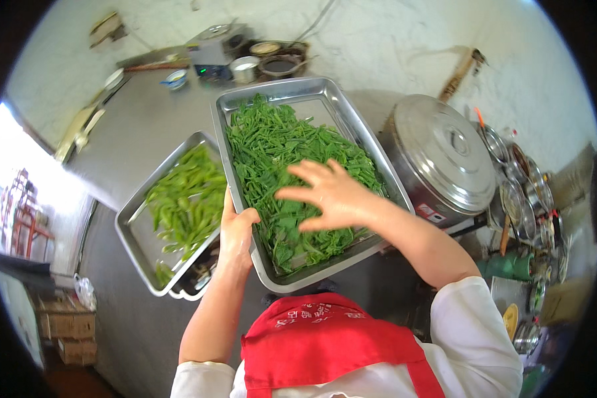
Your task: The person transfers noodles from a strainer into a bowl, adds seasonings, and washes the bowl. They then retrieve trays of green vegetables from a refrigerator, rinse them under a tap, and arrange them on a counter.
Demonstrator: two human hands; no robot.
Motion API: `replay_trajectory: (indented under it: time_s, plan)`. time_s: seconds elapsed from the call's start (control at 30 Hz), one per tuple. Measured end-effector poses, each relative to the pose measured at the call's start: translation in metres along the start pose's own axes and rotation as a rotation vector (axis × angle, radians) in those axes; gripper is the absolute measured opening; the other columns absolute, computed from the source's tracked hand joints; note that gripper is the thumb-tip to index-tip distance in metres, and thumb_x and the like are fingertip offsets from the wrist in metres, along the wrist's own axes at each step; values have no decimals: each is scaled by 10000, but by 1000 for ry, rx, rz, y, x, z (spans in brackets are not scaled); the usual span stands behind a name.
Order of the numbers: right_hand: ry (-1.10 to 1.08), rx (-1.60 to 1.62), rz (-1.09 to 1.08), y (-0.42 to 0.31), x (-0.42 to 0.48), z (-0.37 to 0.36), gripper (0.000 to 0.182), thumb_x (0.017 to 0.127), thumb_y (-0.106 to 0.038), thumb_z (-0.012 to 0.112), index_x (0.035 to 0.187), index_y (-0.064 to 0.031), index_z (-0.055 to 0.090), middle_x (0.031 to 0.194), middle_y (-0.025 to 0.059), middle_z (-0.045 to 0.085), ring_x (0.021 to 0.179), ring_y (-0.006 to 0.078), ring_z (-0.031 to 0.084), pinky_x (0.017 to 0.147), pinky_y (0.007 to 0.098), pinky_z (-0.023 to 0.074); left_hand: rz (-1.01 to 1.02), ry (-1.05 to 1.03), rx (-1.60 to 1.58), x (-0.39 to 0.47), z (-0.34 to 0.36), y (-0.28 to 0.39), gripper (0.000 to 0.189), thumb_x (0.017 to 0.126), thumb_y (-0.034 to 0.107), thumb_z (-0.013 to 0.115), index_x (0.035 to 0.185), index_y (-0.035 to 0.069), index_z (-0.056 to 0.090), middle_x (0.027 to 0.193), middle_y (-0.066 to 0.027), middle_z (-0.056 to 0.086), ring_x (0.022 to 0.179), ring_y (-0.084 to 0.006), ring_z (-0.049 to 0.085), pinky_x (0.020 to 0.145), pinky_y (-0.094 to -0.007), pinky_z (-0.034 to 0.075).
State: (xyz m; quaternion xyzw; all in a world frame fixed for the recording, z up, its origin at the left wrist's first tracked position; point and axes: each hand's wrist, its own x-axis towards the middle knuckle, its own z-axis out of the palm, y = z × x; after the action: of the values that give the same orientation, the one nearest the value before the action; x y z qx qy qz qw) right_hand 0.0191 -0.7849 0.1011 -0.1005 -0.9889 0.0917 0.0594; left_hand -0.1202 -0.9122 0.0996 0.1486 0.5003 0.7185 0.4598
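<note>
My left hand (236,234) grips the left rim of a rectangular stainless-steel tray (393,174), its thumb over the edge. Chopped leafy greens (273,144) cover much of the tray's bottom. Spread fingers of my right hand (323,196) are over the greens in the near half; blur hides whether they touch. To the left, partly behind my left forearm, a second steel tray (134,229) holds lighter green pods or peppers (189,194). Under that tray's near corner, the rim of another container (191,293) shows.
A large lidded steel pot (443,149) stands right of the tray. Behind are a boxy steel appliance (214,49), a white cup (245,69) and a bowl of dark liquid (281,64). Several metal pans (517,199) crowd the far right. Cardboard boxes (69,323) are stacked at lower left.
</note>
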Motion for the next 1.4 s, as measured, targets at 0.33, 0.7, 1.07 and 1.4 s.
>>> replay_trajectory:
  time_s: [0.33,0.7,1.07,1.4]
  plan:
    - [5,46,252,-65,44,-59,378,685,-376,576,984,-145,553,1176,159,404,898,298,517,813,411,366,-91,-337,-79,16,-63,55,729,559,-117,336,1250,110,280,1030,-78,488,860,-178,520,671,-261,455]
    - [47,-71,703,-37,84,-7,634,651,-377,596,1213,-208,355,1313,158,201,1209,332,187,938,551,170,-213,-563,-78,65,-75,28,773,541,-126,341,1272,105,248,1076,-66,467,871,-157,500,667,-238,434]
    - [51,-182,659,-35,50,8,585,735,-481,476,1239,-231,317,1338,108,173,1228,296,166,958,554,117,-233,-677,-57,100,-56,6,746,535,-93,359,1249,110,284,1021,-64,469,828,-168,486,669,-248,425]
    - [-34,-194,791,-8,3,-30,637,718,-455,519,1260,-220,281,1330,138,178,1228,309,156,956,533,153,-274,-650,-155,132,-37,-20,740,533,-92,368,1234,132,289,978,-103,487,803,-226,513,684,-326,460]
